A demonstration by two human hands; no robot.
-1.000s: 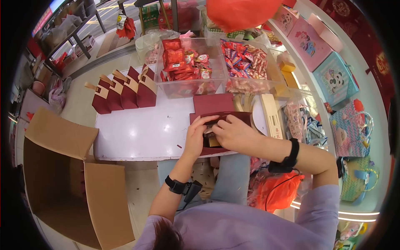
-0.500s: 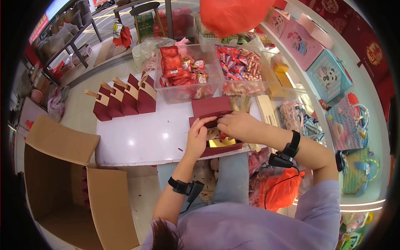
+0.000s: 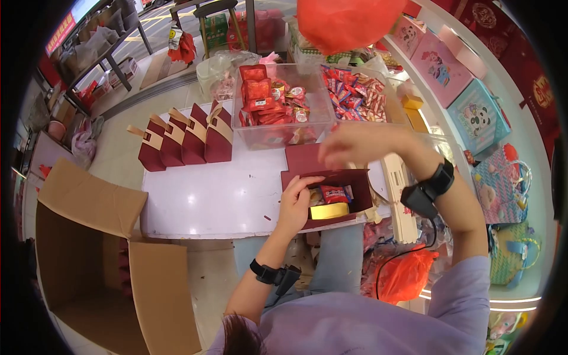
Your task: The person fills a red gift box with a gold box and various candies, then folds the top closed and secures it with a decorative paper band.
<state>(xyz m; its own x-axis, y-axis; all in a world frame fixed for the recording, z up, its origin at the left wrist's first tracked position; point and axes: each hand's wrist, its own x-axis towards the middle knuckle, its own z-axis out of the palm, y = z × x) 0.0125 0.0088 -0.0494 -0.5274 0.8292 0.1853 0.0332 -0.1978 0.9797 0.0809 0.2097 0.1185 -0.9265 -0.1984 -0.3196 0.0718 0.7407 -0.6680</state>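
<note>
An open dark-red gift box (image 3: 362,192) lies at the table's front edge, its flap (image 3: 300,158) spread out behind it. Inside are a gold box (image 3: 329,211) and a red candy packet (image 3: 335,194), with other small wrapped pieces around them. My left hand (image 3: 296,201) grips the left side of the gift box, one finger stretched along the back rim. Above the back of the box hangs my right hand (image 3: 358,145), its fingers smeared by motion. The clear bin of red packets (image 3: 281,136) is just behind the hands.
Several closed dark-red boxes with beige handles (image 3: 186,139) stand in a row on the white table (image 3: 204,204). A second bin holds wrapped candies (image 3: 355,94). Pale wooden strips (image 3: 401,198) lie right. An open cardboard carton (image 3: 163,290) is at left, a red balloon (image 3: 349,23) overhead.
My right hand has lifted out of the gift box and moved up and back, uncovering the contents. My left hand stays at the box's left side. The whole view has shifted slightly.
</note>
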